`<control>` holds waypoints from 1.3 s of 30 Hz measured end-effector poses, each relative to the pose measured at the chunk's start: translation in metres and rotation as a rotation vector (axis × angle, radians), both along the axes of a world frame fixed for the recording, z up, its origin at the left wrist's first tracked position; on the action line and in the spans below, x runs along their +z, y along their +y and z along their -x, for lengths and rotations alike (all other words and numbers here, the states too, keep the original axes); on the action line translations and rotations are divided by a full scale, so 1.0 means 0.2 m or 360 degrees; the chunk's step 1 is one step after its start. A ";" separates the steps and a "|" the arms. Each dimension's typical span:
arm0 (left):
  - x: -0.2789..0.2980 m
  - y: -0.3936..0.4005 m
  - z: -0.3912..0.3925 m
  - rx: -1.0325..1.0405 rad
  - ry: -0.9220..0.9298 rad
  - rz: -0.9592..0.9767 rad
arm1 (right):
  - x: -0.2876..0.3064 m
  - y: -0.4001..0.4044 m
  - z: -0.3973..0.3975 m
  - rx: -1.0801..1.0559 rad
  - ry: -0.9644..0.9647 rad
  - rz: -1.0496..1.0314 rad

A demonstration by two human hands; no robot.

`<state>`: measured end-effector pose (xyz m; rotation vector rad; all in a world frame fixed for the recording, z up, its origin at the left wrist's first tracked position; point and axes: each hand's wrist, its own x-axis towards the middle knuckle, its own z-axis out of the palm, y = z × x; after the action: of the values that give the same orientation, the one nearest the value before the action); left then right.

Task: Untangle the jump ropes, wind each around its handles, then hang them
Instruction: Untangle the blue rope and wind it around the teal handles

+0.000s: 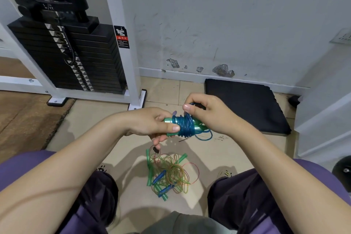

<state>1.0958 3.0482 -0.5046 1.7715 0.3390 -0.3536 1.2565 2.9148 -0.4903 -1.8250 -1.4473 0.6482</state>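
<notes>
My left hand (pixel 152 123) grips the teal-green handles (pixel 169 120) of a blue jump rope (pixel 187 125), whose cord is wound in many turns around them. My right hand (pixel 207 114) pinches the cord above the right end of the bundle, and a loose blue loop (pixel 206 137) hangs below it. On the floor between my knees lies a tangled pile of ropes (pixel 171 173) with thin green, orange and pink cords, green handles and blue handles.
A weight-stack machine (pixel 76 53) with a white frame stands at the left. A black mat (pixel 245 104) lies against the scuffed wall at the right. A white block (pixel 322 116) rises at the far right. Tiled floor lies below.
</notes>
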 end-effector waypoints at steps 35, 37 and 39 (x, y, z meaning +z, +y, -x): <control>-0.04 -0.04 -0.03 0.0875 -0.0451 -0.0083 | -0.04 0.03 0.01 -0.0158 0.0929 0.0022; -0.04 -0.01 -0.04 0.1032 -0.0468 -0.0036 | -0.04 0.03 0.02 -0.0102 0.0904 0.0049; -0.04 0.00 -0.04 0.1107 -0.0446 -0.0005 | -0.04 0.03 0.04 -0.0067 0.0906 0.0068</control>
<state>1.1040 3.0477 -0.5120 1.5655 0.7173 0.3861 1.2490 2.9207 -0.4985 -1.5222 -1.0161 1.0780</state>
